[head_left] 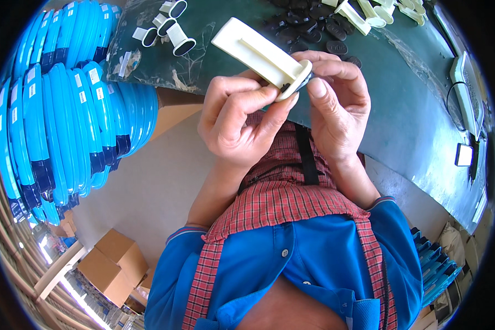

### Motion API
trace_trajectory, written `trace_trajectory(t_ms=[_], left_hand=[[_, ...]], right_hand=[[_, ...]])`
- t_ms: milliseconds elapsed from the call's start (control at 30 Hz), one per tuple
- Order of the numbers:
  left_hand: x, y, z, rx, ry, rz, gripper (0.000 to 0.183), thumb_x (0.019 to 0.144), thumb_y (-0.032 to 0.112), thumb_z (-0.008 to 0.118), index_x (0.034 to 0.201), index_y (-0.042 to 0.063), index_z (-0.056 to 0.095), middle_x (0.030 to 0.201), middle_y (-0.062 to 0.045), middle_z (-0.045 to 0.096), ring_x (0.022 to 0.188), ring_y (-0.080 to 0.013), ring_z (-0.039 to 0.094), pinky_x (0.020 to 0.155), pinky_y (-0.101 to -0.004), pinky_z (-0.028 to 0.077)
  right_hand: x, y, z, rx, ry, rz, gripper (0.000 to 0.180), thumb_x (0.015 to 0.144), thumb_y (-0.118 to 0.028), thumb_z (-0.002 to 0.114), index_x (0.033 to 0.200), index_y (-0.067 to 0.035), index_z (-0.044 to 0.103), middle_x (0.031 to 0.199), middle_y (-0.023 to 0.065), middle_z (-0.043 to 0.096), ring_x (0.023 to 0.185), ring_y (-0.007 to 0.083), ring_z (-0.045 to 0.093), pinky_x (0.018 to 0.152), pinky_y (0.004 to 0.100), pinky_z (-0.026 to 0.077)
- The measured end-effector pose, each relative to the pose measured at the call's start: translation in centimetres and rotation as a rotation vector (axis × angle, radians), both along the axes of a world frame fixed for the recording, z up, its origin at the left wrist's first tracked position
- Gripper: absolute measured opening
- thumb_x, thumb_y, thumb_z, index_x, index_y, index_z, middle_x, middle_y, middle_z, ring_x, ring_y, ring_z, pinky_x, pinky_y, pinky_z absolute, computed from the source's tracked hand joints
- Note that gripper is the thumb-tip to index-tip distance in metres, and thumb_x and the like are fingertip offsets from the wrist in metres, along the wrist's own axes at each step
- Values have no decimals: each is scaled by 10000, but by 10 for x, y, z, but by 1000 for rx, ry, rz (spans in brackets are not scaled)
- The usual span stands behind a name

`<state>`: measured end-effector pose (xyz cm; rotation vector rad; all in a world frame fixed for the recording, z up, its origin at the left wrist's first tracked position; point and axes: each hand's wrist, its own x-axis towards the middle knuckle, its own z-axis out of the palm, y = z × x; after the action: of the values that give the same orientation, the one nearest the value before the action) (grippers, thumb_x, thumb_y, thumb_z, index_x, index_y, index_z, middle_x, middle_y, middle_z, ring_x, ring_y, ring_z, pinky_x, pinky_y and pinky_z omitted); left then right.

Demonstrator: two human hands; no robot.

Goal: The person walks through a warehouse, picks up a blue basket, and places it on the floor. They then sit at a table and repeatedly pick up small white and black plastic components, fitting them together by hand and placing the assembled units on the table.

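Note:
My left hand (pixel 241 117) grips a cream plastic part (pixel 253 49) by its oval flange, fingers and thumb on either side. The part has a long flat body with a raised rib, and it is tilted up to the left, above the table edge. At the flange's outer face is a thin dark grey oval piece (pixel 303 81), seen only edge-on. Thumb and fingers of my right hand (pixel 340 99) hold this piece against the flange. My right fingertips are partly hidden behind the flange, so how far the two pieces touch cannot be seen.
On the green table (pixel 396 99) lie several cream parts with dark oval ends (pixel 177 39), a heap of black oval pieces (pixel 309 24) and more cream parts (pixel 363 16). Stacked blue plastic items (pixel 70 123) stand at left. Cardboard boxes (pixel 113 264) rest on the floor.

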<state>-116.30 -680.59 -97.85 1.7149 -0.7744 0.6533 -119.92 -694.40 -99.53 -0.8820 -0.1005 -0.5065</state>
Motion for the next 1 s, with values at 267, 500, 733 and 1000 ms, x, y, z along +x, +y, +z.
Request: trace_trajectory(t_ms=[267,500,733,1000], left_hand=[[-15,6,4,-143,151,-91,236,780,-8,873,942,-8,702,936,-111,666,811,-166,690,674,-255,555],[-17,12,11,-2,88,-35,226,794,-15,861,955,-23,703,933,-111,664,807,-153,686,659,-254,559],[-20,9,7,-133,152,-102,230,774,-76,839,944,-23,692,956,-117,655,821,-154,694,673,-247,569],[-20,9,12,-72,57,-81,241,761,-57,859,934,-28,694,945,-124,655,823,-171,702,660,-249,567]], right_hand=[[1,-10,4,100,-66,244,123,905,-40,771,1011,-26,710,1117,160,698,1050,211,672,951,366,545],[-4,5,11,260,-9,249,199,936,-8,709,1109,-37,614,1095,123,691,1056,195,654,970,346,514],[-15,10,18,351,35,299,269,961,-47,673,1219,21,638,1172,94,681,1082,143,627,1006,317,480],[-13,11,15,296,15,260,257,960,-27,665,1211,26,649,1167,97,690,1061,138,640,967,296,502]])
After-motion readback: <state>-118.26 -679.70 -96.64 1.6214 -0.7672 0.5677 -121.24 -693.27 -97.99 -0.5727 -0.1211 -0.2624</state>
